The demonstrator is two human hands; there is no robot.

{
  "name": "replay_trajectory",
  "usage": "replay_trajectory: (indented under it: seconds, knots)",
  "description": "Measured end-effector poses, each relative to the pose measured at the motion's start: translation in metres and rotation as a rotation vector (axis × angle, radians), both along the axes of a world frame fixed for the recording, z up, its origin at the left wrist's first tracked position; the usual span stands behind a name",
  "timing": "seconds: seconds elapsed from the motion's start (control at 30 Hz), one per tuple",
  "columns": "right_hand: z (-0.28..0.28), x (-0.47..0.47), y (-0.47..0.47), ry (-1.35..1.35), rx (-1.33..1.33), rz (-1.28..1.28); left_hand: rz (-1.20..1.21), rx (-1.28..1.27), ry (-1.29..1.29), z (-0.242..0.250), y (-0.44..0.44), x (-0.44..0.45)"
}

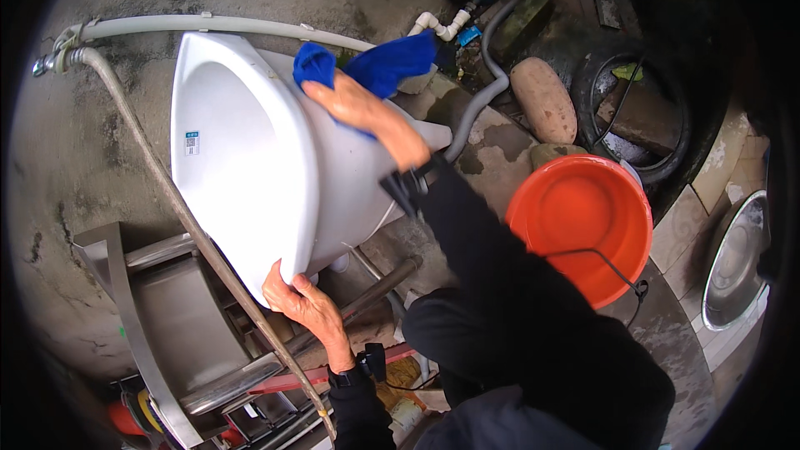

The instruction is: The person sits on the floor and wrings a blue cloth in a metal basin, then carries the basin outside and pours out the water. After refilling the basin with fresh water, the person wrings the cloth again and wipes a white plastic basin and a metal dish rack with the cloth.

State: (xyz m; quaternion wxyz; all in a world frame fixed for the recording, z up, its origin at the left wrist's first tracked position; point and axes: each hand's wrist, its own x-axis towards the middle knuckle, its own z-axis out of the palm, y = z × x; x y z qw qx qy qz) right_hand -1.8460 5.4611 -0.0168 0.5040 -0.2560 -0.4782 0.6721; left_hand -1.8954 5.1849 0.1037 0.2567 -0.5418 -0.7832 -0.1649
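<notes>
A large white ceramic sanitary fixture [240, 156] leans before me, its hollow bowl turned to the left and a small printed sticker [192, 143] inside. At its lower corner, my left hand [304, 305] grips the rim, thumb on the near side. My right hand [350, 102] holds a blue cloth [392, 65] against the fixture's outer side, near the top. Part of the cloth hangs out beyond the fingers. Both wrists carry black straps with small devices. The underside of the fixture is hidden.
An orange plastic tub [578, 219] stands at right, with a metal basin [736, 262] beyond. A stone [544, 100], a tyre [675, 156] and a grey hose [478, 106] lie at upper right. A stainless steel frame [187, 319] stands lower left; a brown pole [206, 234] crosses it.
</notes>
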Motion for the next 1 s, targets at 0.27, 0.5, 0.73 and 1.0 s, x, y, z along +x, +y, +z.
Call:
replay_trajectory:
  seconds: [0.27,0.5,0.73,1.0]
  knots:
    - [-0.124,-0.006,0.006,-0.443,-0.165,0.171,0.013,0.0,0.026,-0.001,0.0,-0.001]
    - [-0.095,0.001,-0.115,-0.398,-0.666,-0.341,-0.014,0.005,0.057,-0.002,0.001,-0.004]
    - [-0.072,-0.035,-0.195,0.112,-0.631,-0.574,-0.027,0.001,-0.015,0.0,-0.002,-0.006]
    - [-0.2,-0.037,-0.099,-0.096,-0.679,-0.578,0.03,0.008,0.05,-0.003,0.002,-0.002]
